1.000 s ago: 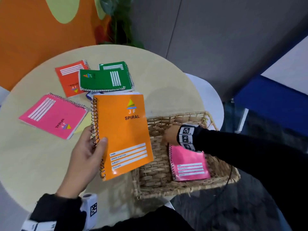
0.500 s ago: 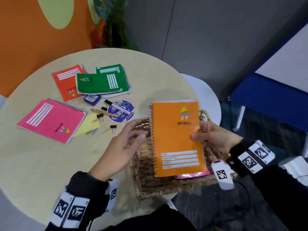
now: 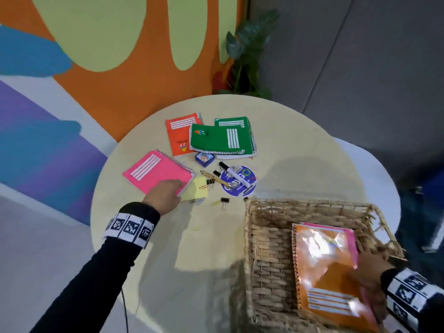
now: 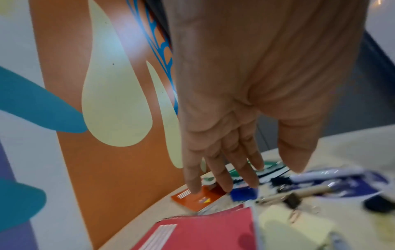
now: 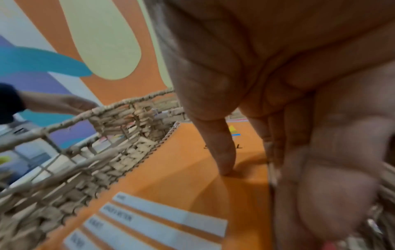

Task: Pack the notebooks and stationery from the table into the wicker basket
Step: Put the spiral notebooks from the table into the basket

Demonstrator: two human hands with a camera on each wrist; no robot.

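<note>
The wicker basket (image 3: pixel 249 239) stands at the table's near right. In it an orange spiral notebook (image 3: pixel 324 272) lies on a pink one (image 3: pixel 351 234). My right hand (image 3: pixel 367 267) pinches the orange notebook (image 5: pixel 175 182) at its right edge, thumb (image 5: pixel 222 162) on the cover and fingers along the edge. My left hand (image 3: pixel 165 193), fingers straight and holding nothing, is over the near corner of a pink notebook (image 3: pixel 153 171) on the table. A red-orange notebook (image 3: pixel 179 135) and two green notebooks (image 3: pixel 221 138) lie farther back.
Between the notebooks and the basket lie yellow sticky notes (image 3: pixel 195 191), a small blue box (image 3: pixel 204 158), a pen (image 3: pixel 216 177), a marker (image 3: pixel 234 173) on a round blue disc (image 3: pixel 240 186), and binder clips (image 3: pixel 224 200). A plant (image 3: pixel 247 56) stands behind the round table (image 3: pixel 168 248).
The orange notebook went from held above the basket down onto the pink one inside. My left hand let go of it and moved left to the pink notebook on the table.
</note>
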